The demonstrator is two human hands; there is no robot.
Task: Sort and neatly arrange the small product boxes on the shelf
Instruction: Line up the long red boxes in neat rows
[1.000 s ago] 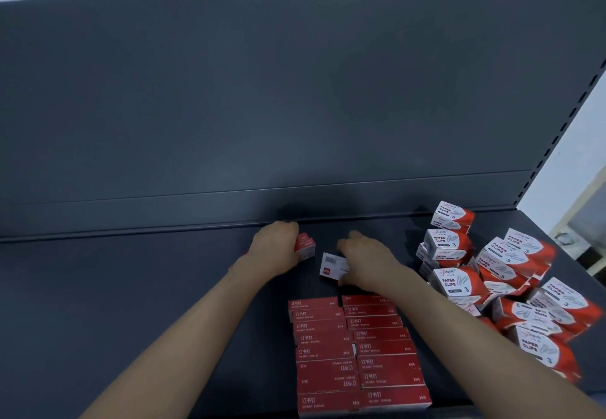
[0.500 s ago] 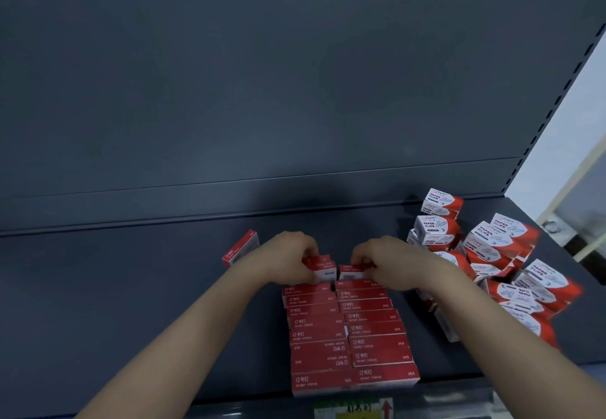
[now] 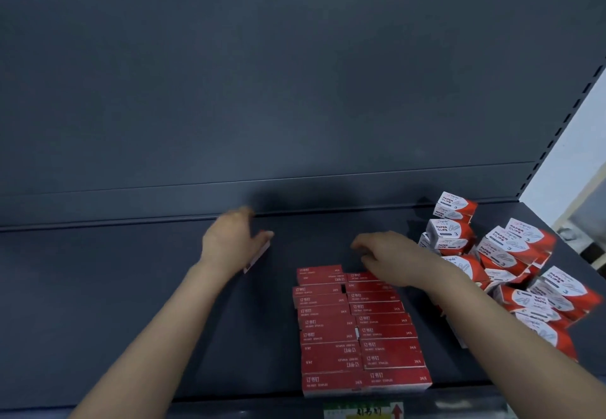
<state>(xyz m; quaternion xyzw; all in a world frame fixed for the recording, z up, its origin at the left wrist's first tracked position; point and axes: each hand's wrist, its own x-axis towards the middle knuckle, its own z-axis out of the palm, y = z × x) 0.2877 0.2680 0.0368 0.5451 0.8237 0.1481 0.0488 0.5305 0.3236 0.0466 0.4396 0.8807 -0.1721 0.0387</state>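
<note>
- Currently mid-sort: staple boxes [image 3: 357,330] sit in two neat columns at the front of the shelf [image 3: 131,287], with paper clip boxes [image 3: 511,254] heaped to the right.
- Over the stray red box [image 3: 258,256], the left hand [image 3: 229,241] is blurred; cannot tell the grip.
- Loosely curled right hand [image 3: 390,261] hovers over the columns' rear and holds nothing.
- Next, probably: square the stray box onto the columns' rear.

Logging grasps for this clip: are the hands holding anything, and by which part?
Left hand covers a loose red box, seemingly gripping its far end; blur prevents certainty. Right hand holds nothing visible.
</note>
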